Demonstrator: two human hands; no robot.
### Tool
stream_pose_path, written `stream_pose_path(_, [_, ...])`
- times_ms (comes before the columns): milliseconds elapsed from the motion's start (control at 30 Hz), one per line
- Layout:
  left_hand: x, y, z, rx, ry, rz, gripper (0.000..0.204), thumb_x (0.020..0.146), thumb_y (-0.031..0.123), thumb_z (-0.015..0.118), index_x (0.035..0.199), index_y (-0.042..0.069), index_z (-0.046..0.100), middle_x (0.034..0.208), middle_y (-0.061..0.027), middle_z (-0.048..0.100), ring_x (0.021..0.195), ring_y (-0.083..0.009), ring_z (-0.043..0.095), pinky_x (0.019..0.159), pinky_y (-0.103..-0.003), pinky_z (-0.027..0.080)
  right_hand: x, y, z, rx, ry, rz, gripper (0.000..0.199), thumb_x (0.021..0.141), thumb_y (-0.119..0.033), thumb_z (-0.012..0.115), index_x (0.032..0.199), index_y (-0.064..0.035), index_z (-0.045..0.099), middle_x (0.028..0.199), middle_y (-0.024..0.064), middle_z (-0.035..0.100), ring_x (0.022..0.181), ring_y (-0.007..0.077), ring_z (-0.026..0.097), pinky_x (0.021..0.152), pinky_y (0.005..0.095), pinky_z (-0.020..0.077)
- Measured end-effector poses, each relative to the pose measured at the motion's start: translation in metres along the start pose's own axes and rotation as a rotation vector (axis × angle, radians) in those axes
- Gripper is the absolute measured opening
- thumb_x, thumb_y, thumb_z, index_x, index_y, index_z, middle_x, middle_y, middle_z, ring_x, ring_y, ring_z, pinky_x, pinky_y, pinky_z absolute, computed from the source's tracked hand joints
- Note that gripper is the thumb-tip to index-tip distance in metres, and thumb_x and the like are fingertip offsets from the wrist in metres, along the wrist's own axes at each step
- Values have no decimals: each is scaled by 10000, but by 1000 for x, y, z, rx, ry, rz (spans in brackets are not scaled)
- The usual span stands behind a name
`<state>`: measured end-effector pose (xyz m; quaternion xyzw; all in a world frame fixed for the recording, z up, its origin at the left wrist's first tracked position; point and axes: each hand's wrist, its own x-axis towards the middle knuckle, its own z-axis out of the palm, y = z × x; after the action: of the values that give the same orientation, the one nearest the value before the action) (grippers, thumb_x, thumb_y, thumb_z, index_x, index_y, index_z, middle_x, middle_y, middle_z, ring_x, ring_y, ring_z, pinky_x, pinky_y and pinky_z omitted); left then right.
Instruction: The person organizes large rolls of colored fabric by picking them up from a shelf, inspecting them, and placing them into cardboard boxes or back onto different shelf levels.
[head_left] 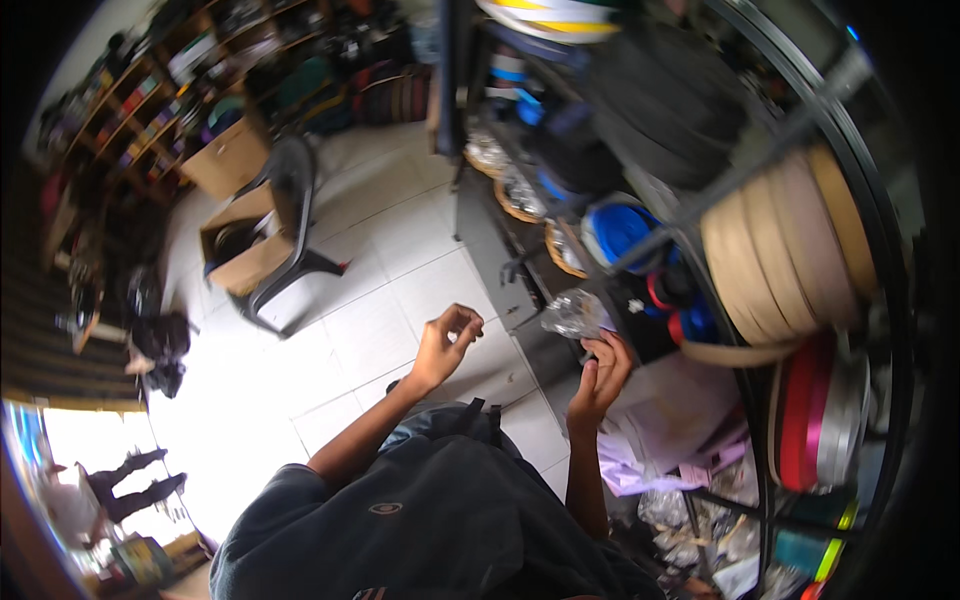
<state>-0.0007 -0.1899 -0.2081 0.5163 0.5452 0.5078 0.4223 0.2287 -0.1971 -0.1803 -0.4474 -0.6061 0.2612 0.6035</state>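
My left hand [448, 347] is raised in front of my body, over the tiled floor. Its fingers curl in toward the thumb, and whatever they may hold is too small to make out. At the shelf's edge my right hand [602, 378] has its fingers bent toward the thumb. Between them shows a small greyish bit that I cannot name. A crumpled clear plastic bag [573, 314] lies just beyond these fingertips and seems to touch them. Farther along the shelf, small wicker baskets [563, 252] hold similar clear bags.
A black metal rack [765, 160] rises close on my right, bearing big beige webbing rolls [765, 250] and red and grey rolls [815, 410]. Lilac material [690, 415] hangs below. A dark plastic chair [300, 235] with an open cardboard box [250, 240] stands at the left.
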Motion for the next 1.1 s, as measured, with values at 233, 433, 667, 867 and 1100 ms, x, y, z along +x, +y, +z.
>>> stream_pose_path(233, [-8, -19, -161, -122, 357, -34, 358, 998, 256, 475, 777, -15, 549, 678, -65, 598, 639, -119, 568, 607, -264, 446, 1, -18, 178, 175, -401, 166, 385, 951, -98, 411, 1310, 25, 343, 1203, 194, 503, 945, 227, 587, 885, 359, 448])
stream_pose_path(433, [-42, -32, -281, -76, 637, -197, 478, 1019, 331, 411, 711, -12, 536, 554, 26, 401, 503, -64, 362, 480, -260, 287, -13, -26, 313, 338, -678, 225, 377, 954, -53, 442, 1318, 0, 358, 1190, 186, 513, 887, 201, 606, 848, 332, 467])
stream_pose_path(667, [-83, -54, -361, -235, 913, -217, 542, 1024, 382, 328, 721, 5, 574, 515, 68, 280, 473, -36, 223, 455, -247, 169, -19, -26, 431, 355, -996, 251, 369, 953, -49, 449, 1313, -6, 377, 1167, 169, 519, 865, 183, 608, 799, 316, 480])
stream_pose_path(867, [-98, -78, -418, -197, 1231, -274, 346, 1002, 261, 431, 800, 16, 568, 571, 49, 347, 495, -38, 289, 450, -230, 216, -15, -23, 548, 444, -1177, 278, 361, 952, -48, 457, 1304, -7, 387, 1162, 146, 520, 863, 162, 592, 800, 293, 470])
stream_pose_path(1100, [-95, -77, -491, -215, 1528, -161, 98, 946, 103, 496, 1002, 23, 483, 881, -77, 506, 600, -103, 501, 511, -229, 426, -18, -42, 699, 517, -1446, 221, 353, 915, -103, 541, 1251, -18, 472, 1092, 141, 592, 858, 176, 624, 791, 305, 495])
